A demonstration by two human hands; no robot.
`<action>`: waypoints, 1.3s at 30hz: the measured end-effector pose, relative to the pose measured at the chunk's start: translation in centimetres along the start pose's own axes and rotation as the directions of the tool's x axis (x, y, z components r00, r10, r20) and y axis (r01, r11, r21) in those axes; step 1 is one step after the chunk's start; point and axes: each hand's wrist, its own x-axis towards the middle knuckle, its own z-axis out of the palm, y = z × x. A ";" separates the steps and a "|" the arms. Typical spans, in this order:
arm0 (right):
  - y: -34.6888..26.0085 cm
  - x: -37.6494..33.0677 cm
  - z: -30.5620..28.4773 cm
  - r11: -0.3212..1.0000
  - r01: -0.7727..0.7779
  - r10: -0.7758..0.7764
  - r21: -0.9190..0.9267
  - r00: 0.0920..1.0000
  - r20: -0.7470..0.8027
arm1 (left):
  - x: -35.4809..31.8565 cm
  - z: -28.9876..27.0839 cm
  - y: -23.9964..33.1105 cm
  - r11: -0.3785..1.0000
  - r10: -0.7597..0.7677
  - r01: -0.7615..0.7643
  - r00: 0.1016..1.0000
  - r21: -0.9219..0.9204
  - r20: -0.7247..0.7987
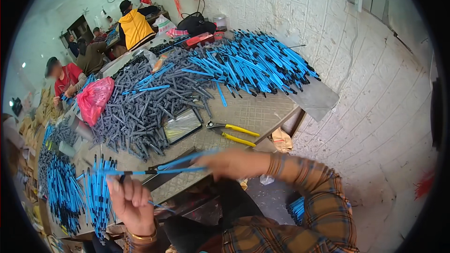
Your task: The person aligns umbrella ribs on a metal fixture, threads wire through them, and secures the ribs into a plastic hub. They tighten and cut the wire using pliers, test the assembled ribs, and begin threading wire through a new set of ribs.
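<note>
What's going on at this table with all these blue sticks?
A person at a table is handling thin blue rods with black tips. The left hand grips a bunch of rods, while the right hand, blurred, holds a few rods stretched across toward the left. Behind lie a big blue rod pile, a heap of grey parts, yellow-handled pliers and a red bag. Other people sit further back.

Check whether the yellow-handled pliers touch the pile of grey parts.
Apart. The head view shows bare table between the yellow-handled pliers and the grey parts.
</note>
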 end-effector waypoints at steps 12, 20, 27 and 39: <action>12.1 0.0 -17.9 0.322 -0.755 -0.066 -0.572 0.585 -0.809 | -6.7 -4.2 3.2 0.910 -0.391 0.414 0.870 -0.014 0.299; 4.4 -1.1 -7.0 0.713 -0.278 -0.470 -0.644 0.492 -0.733 | -1.8 -0.9 0.1 0.978 -0.210 0.210 0.977 0.006 -0.026; 1.5 -2.2 2.3 0.727 -0.140 -0.407 -0.672 0.700 -0.587 | 4.5 -0.1 -2.9 0.975 0.058 -0.041 0.996 0.218 -0.072; 6.0 7.5 -11.5 0.584 -0.508 -0.176 -0.634 0.682 -0.709 | -1.9 1.8 1.9 0.974 -0.223 0.222 0.974 -0.037 -0.023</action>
